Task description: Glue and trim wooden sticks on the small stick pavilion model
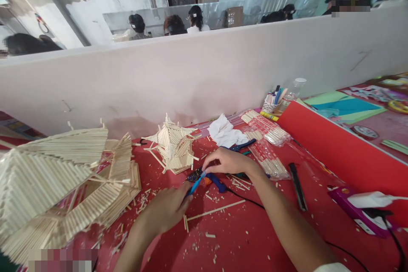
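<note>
Above the red tabletop my left hand (167, 208) is closed around a slim blue pen-like tool (196, 183). My right hand (228, 161) pinches the tool's far end between thumb and fingertips. Whether that end is a cap cannot be made out. Just behind the tool lies a blue glue gun (217, 182) with a black cord, partly hidden by my right hand. A small pagoda-like model (172, 144) of wooden sticks stands beyond my hands. To the left is a larger stick building (54, 174). A loose stick (216, 210) lies below my hands.
Stick scraps litter the tabletop (236, 246). White tissue (225, 131), bagged chopsticks (267, 153) and a black utility knife (297, 187) lie around. A purple power strip (360, 210) and red board (338, 148) are at right. People sit beyond the white partition (159, 76).
</note>
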Motion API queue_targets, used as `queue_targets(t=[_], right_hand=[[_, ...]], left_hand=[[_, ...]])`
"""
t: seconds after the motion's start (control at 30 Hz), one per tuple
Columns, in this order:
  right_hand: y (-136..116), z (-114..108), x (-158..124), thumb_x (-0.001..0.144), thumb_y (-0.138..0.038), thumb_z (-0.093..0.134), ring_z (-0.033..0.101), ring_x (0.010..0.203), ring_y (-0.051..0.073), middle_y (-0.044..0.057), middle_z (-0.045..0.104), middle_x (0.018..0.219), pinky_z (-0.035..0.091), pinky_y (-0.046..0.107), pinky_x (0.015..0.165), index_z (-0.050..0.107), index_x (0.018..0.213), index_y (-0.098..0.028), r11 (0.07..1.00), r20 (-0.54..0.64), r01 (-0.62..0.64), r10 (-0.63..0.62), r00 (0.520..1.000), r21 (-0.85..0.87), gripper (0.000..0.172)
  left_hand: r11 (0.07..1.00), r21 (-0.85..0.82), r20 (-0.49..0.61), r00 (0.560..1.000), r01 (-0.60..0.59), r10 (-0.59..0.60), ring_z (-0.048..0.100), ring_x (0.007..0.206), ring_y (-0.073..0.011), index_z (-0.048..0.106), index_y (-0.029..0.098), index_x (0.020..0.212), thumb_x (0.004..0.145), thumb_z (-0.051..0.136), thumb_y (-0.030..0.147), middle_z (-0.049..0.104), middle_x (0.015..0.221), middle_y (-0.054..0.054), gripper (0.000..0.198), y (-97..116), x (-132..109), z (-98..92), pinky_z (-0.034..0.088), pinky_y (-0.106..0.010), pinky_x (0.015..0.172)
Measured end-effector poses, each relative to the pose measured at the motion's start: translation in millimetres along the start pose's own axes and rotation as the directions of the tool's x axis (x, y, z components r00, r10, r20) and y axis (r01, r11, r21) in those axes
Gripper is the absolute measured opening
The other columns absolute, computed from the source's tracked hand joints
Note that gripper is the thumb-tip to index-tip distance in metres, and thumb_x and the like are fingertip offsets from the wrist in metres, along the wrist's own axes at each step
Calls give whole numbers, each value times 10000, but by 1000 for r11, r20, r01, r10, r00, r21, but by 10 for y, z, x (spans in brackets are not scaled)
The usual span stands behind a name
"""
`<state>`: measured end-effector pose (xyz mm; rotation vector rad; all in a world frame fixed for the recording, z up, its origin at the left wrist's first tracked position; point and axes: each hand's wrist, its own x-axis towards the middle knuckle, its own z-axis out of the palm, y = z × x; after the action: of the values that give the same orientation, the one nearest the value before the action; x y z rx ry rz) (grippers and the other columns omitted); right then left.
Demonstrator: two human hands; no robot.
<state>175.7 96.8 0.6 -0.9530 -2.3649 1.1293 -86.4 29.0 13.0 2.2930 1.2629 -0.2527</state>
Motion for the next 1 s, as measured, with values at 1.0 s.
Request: queue_targets(t=[1.0], right_hand=[[-76, 196, 119, 906, -287, 684, 661, 870, 172, 54, 741, 992, 452, 242, 743, 710, 1015, -182, 1000, 72, 16, -15, 997, -16, 154]], left_hand=[[855, -504, -363, 928, -123, -81, 593, 906, -197, 490, 198, 978, 1029, 322, 442, 626, 977, -79, 301, 211, 308, 420, 488, -330, 857]])
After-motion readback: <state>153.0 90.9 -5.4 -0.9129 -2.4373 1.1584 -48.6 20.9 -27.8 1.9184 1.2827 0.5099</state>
